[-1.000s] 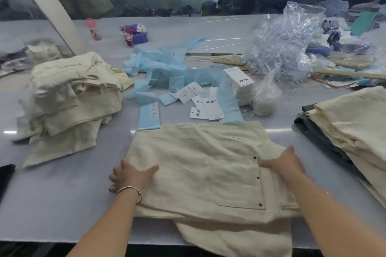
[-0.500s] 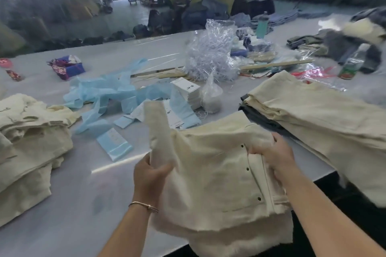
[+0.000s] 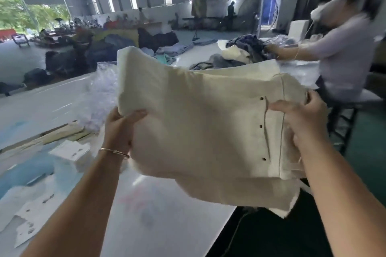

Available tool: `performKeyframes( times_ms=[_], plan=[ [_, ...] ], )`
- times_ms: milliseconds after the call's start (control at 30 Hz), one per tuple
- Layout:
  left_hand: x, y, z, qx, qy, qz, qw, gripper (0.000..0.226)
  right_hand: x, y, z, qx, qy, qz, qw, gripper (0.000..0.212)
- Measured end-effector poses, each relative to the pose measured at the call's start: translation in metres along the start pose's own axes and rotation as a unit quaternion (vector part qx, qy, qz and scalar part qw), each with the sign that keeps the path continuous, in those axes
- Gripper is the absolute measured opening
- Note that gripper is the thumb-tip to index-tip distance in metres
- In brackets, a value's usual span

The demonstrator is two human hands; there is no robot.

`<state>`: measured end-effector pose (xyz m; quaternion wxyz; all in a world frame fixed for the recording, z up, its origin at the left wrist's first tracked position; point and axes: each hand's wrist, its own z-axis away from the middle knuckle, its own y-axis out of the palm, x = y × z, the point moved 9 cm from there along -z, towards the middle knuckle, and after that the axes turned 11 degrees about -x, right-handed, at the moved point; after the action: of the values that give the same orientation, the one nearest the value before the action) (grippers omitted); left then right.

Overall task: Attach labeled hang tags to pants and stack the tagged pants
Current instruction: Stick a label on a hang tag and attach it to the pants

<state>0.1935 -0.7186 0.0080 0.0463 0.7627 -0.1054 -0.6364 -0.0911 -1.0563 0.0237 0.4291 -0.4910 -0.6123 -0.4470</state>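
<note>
**Folded cream pants held in the air above the bench corner**

Both hands hold one folded pair of cream pants (image 3: 204,131) clear of the bench (image 3: 163,215), above its near right corner. The left hand (image 3: 121,125) has its grip clamped on the left edge of the pants, thumb lying over the front of the cloth and fingers hidden behind it; a thin bangle (image 3: 113,151) circles that wrist. The right hand (image 3: 300,119) has its grip clamped on the right edge of the pants, beside a stitched seam and a column of three small dark rivets (image 3: 261,126), with thumb on top and fingertips curled over the upper fold. The lower layers of the pants hang loose below the hands, frayed at the bottom edge.

Left of the pants, on the bench, lie white hang tags (image 3: 71,150) with dark print, some singly and some in a small block, among pale blue paper strips (image 3: 27,171). Behind the left edge of the pants sits a heap of crumpled clear plastic (image 3: 100,94).

Beyond the pants to the right, another person in a light top (image 3: 342,56) reaches into a pile of dark garments (image 3: 248,48). Farther behind the pants, more clothing heaps (image 3: 100,48) lie on the hall floor, blurred.
</note>
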Motion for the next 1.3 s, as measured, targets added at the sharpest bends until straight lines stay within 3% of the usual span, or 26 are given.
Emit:
performKeyframes(
  times_ms=[100,167,200,267,300,367,467,567,667,767,833,933,1000,1100,1167,1300],
  plan=[
    [0.026,0.060,-0.056,0.018,-0.003,-0.051,0.999,0.016,-0.022,0.007,-0.059,-0.024,0.029,-0.017,0.999,0.053],
    [0.055,0.090,-0.088,0.033,0.020,-0.215,0.976,0.045,-0.052,0.024,-0.091,0.000,0.039,0.132,0.990,0.076],
    [0.070,0.103,-0.098,0.043,0.057,-0.340,0.938,0.057,-0.072,0.034,-0.102,0.047,0.035,0.276,0.959,0.092],
    [0.105,0.132,-0.101,0.089,0.131,-0.518,0.841,0.069,-0.114,0.052,-0.107,0.150,0.000,0.536,0.831,0.104],
    [0.125,0.148,-0.095,0.127,0.143,-0.544,0.817,0.068,-0.131,0.062,-0.105,0.188,-0.040,0.609,0.770,0.099],
    [0.168,0.180,-0.072,0.222,0.123,-0.541,0.802,0.057,-0.160,0.091,-0.090,0.267,-0.132,0.648,0.701,0.081],
    [0.228,0.208,-0.034,0.323,0.066,-0.546,0.770,0.041,-0.200,0.127,-0.053,0.398,-0.199,0.602,0.663,0.048],
    [0.258,0.213,-0.013,0.360,0.083,-0.584,0.722,0.044,-0.216,0.138,-0.040,0.401,-0.245,0.593,0.654,0.037],
    [0.258,0.211,-0.014,0.355,0.097,-0.561,0.742,0.047,-0.220,0.140,-0.041,0.379,-0.266,0.613,0.640,0.034],
    [0.244,0.198,-0.015,0.328,0.068,-0.533,0.777,0.034,-0.207,0.151,-0.031,0.375,-0.284,0.610,0.638,0.026],
    [0.226,0.178,-0.017,0.284,0.033,-0.494,0.821,0.023,-0.188,0.169,-0.010,0.395,-0.292,0.544,0.681,0.022],
    [0.183,0.129,-0.022,0.198,0.052,-0.451,0.869,0.019,-0.146,0.203,0.040,0.438,-0.268,0.367,0.776,0.010],
    [0.152,0.077,-0.020,0.135,0.061,-0.426,0.893,0.016,-0.120,0.227,0.084,0.477,-0.250,0.280,0.795,0.012],
    [0.115,-0.028,-0.003,0.028,0.023,-0.408,0.912,0.015,-0.086,0.262,0.167,0.530,-0.266,0.197,0.781,0.030],
    [0.087,-0.112,0.017,-0.060,0.011,-0.407,0.911,0.014,-0.070,0.282,0.236,0.577,-0.271,0.162,0.753,0.028],
    [0.020,-0.287,0.087,-0.243,0.003,-0.404,0.882,0.015,-0.036,0.304,0.389,0.671,-0.265,0.093,0.686,0.028]
  ],
)
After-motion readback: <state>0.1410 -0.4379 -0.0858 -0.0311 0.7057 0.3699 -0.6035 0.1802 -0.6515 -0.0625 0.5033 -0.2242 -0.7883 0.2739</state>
